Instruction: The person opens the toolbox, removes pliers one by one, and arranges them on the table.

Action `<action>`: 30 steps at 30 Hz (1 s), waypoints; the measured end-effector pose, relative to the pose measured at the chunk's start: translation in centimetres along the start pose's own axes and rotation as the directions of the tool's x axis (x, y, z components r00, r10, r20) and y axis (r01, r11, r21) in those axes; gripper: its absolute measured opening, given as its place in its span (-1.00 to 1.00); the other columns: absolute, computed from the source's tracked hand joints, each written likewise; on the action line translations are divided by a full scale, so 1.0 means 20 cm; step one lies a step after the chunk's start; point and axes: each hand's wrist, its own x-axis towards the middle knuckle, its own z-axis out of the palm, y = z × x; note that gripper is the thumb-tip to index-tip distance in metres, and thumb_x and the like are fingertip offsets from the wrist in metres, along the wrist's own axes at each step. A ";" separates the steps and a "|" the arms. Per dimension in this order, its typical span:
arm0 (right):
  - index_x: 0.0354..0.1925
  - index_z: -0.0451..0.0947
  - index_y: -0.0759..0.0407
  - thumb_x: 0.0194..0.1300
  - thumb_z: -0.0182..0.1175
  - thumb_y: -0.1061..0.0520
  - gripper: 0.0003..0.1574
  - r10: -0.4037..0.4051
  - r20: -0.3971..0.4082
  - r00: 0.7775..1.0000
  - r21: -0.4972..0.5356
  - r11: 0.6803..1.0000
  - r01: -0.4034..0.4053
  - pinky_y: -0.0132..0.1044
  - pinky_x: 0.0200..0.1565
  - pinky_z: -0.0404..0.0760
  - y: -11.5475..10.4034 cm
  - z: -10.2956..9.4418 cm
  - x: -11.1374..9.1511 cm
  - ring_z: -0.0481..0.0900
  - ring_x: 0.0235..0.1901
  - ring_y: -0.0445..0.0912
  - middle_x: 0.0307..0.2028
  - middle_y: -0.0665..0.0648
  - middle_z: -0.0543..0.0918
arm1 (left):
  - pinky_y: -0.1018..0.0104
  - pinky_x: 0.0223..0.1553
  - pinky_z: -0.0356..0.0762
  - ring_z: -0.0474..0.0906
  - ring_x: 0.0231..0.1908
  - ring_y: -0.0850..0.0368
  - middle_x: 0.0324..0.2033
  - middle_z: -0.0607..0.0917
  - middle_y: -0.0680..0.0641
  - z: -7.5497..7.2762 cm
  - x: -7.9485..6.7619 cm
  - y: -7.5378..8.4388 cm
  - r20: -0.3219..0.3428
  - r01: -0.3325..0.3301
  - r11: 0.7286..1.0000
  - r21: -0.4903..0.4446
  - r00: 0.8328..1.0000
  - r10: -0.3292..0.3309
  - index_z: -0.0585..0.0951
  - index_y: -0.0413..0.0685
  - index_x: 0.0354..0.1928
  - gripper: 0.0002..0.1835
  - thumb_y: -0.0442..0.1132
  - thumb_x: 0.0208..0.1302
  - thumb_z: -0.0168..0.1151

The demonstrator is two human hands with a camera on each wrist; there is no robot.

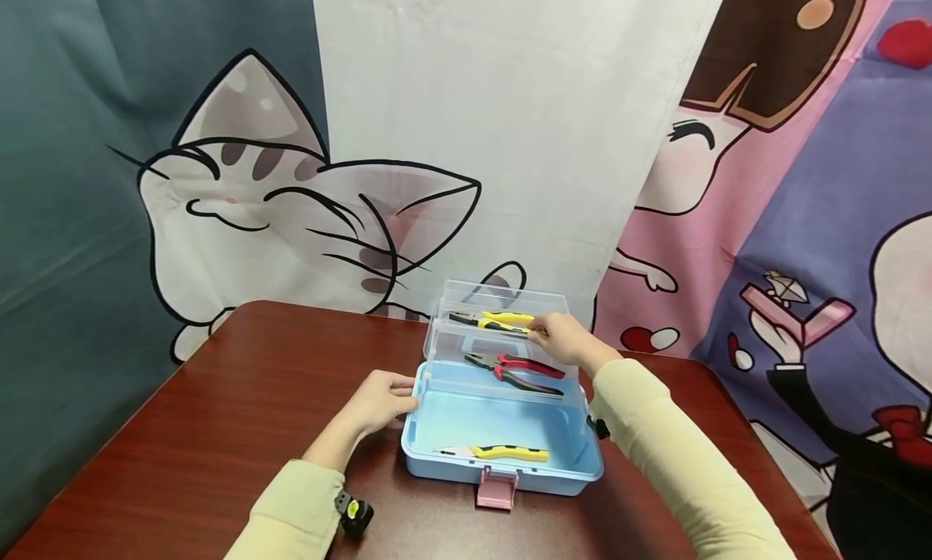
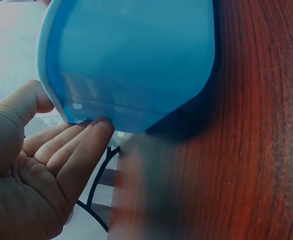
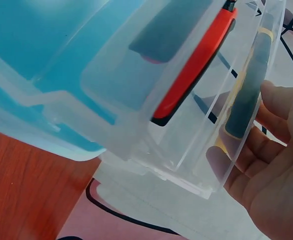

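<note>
A light-blue toolbox (image 1: 502, 483) stands open on the table, its pink latch (image 1: 497, 489) at the front. My left hand (image 1: 379, 402) holds its left rim, thumb at the edge and fingers against the side wall (image 2: 126, 105). Inside lies a pair of yellow-handled pliers (image 1: 510, 452). Red-and-black pliers (image 1: 517, 371) rest in the lower clear tray. Another yellow-and-black pair of pliers (image 1: 495, 321) lies in the upper clear tray (image 1: 455, 341). My right hand (image 1: 564, 337) grips that tray's right edge, beside the pliers' handles; some fingers show through the plastic (image 3: 219, 155).
The dark red-brown wooden table (image 1: 218, 430) extends left and right of the toolbox. Behind it hangs a cloth backdrop (image 1: 510, 123) with a cartoon cat and figures. A small black wrist camera (image 1: 354, 515) sits on the left sleeve.
</note>
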 end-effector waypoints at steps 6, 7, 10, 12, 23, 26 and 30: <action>-0.06 0.49 0.30 0.24 0.10 0.09 -0.64 -0.037 -0.048 0.998 -0.025 0.999 0.036 -0.09 -0.10 0.47 -0.01 -0.02 0.00 0.45 -0.16 0.02 -0.19 0.22 0.53 | 0.14 -0.45 0.61 0.60 -0.20 0.05 -0.11 0.61 -0.26 0.00 0.00 0.01 -0.011 0.002 1.000 -0.004 1.000 -0.003 0.49 -0.34 0.03 -0.58 -0.39 0.06 0.20; -0.07 0.49 0.30 0.23 0.11 0.09 -0.63 -0.045 -0.060 0.997 -0.029 0.999 0.043 -0.08 -0.10 0.46 -0.01 -0.02 0.00 0.43 -0.16 0.03 -0.19 0.22 0.51 | 0.15 -0.45 0.61 0.60 -0.20 0.05 -0.10 0.61 -0.26 0.00 0.00 0.01 -0.010 0.001 1.000 -0.002 1.000 -0.001 0.49 -0.34 0.03 -0.58 -0.39 0.07 0.20; -0.08 0.49 0.29 0.24 0.11 0.05 -0.62 -0.059 -0.079 0.995 -0.038 0.998 0.056 -0.07 -0.09 0.44 -0.02 -0.02 -0.01 0.40 -0.13 0.05 -0.17 0.23 0.46 | 0.15 -0.44 0.61 0.60 -0.20 0.06 -0.11 0.61 -0.26 0.00 0.00 0.02 -0.013 0.003 1.000 -0.001 1.000 -0.003 0.49 -0.33 0.03 -0.58 -0.39 0.07 0.20; -0.08 0.49 0.29 0.25 0.09 0.03 -0.61 -0.067 -0.082 0.994 -0.041 0.997 0.064 -0.05 -0.07 0.44 -0.01 -0.01 -0.01 0.41 -0.11 0.06 -0.15 0.24 0.48 | 0.14 -0.44 0.61 0.60 -0.20 0.05 -0.11 0.61 -0.26 0.00 0.00 0.02 -0.016 0.003 1.000 -0.003 1.000 -0.003 0.50 -0.33 0.03 -0.58 -0.38 0.06 0.21; -0.14 0.49 0.24 0.27 0.06 0.02 -0.67 -0.110 -0.034 0.993 -0.040 0.993 0.109 -0.08 -0.17 0.44 -0.01 0.00 -0.01 0.46 -0.22 0.01 -0.23 0.18 0.56 | 0.11 -0.43 0.61 0.60 -0.21 0.05 -0.11 0.61 -0.26 0.01 -0.02 0.00 -0.015 0.013 1.000 -0.003 1.000 -0.013 0.50 -0.34 0.02 -0.58 -0.39 0.06 0.21; -0.13 0.46 0.18 0.27 0.05 -0.02 -0.67 -0.062 -0.019 0.998 -0.002 0.998 0.061 -0.09 -0.19 0.47 -0.01 -0.02 0.00 0.47 -0.22 0.01 -0.18 0.19 0.55 | 0.12 -0.42 0.61 0.60 -0.20 0.05 -0.10 0.61 -0.26 0.00 -0.02 0.00 -0.009 0.015 1.000 -0.007 1.000 -0.015 0.50 -0.33 0.03 -0.58 -0.38 0.07 0.20; -0.05 0.39 0.12 0.29 0.00 -0.12 -0.59 0.030 0.010 1.000 0.070 0.997 -0.031 -0.05 -0.13 0.50 -0.02 -0.03 0.01 0.50 -0.13 0.05 -0.08 0.22 0.54 | 0.13 -0.41 0.61 0.60 -0.20 0.05 -0.10 0.61 -0.25 0.00 -0.01 0.00 -0.005 0.011 1.000 -0.004 1.000 -0.011 0.50 -0.32 0.04 -0.58 -0.39 0.07 0.19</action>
